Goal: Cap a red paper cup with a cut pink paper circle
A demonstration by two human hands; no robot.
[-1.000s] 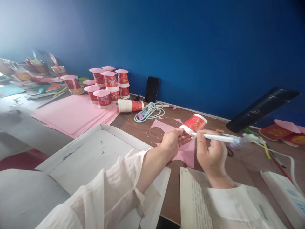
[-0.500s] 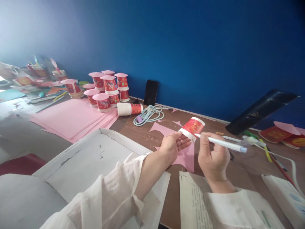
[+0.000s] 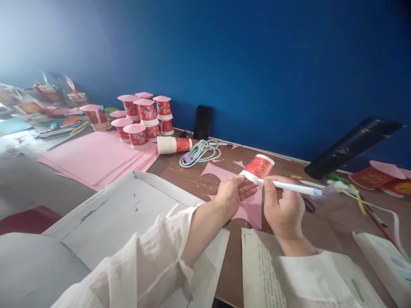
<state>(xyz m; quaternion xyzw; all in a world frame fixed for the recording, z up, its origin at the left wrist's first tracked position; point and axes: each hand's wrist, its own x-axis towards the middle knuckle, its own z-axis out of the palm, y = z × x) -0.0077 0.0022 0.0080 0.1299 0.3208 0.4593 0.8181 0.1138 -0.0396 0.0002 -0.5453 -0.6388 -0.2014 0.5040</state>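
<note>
A red paper cup [image 3: 260, 167] with a white rim and gold print is tilted in my left hand [image 3: 230, 194], whose thumb presses the rim while the fingers lie beneath it. My right hand [image 3: 285, 211] grips a white marker pen [image 3: 292, 186], its tip at the white rim of the cup. A cut pink paper sheet [image 3: 253, 211] with curved edges lies on the table below the cup. Several red cups with pink paper discs on top [image 3: 147, 113] stand stacked at the back left.
Near the wall are a sideways stack of cups [image 3: 167, 145], a coiled pale cable [image 3: 201, 154] and an upright phone [image 3: 203, 122]. A black cylinder [image 3: 349, 147] leans at right. Pink sheets [image 3: 86, 158], a white box lid [image 3: 160, 185] and printed papers [image 3: 261, 265] lie closer.
The marker tip has moved left along the cup's rim, and my right hand has shifted slightly left with it. The cup has shifted and turned a little in my left hand.
</note>
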